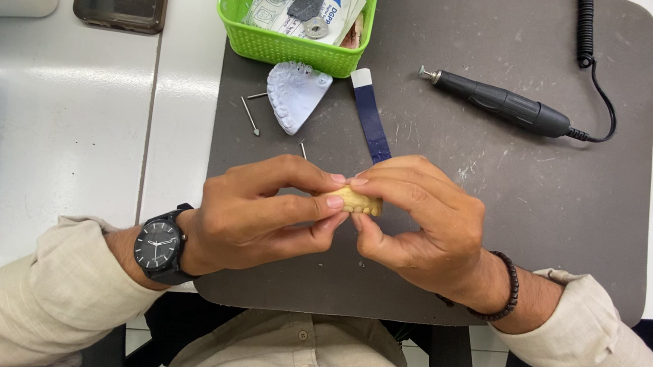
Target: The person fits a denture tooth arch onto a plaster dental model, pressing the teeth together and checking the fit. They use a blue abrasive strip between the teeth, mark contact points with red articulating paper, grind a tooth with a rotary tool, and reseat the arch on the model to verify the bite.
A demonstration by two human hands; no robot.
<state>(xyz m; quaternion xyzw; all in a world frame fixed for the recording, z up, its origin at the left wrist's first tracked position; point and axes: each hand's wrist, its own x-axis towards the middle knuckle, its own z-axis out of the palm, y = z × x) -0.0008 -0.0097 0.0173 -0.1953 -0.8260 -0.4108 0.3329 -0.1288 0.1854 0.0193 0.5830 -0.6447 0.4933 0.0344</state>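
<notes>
You're pinching the yellow dental cast (358, 203) between the closed fingertips of your left hand (256, 214) and right hand (425, 225) — it's sitting right at the tips, so a slack grip risks dropping and chipping it on the grey mat (519, 179) below.

You have bright, even overhead light here; the white table (89, 137) left of the grey mat (516, 196) nearly washes out. Shadows under your hands on the mat are soft and short. Focus is sharp across the mat, with mild stretching toward the frame's corners.
</notes>
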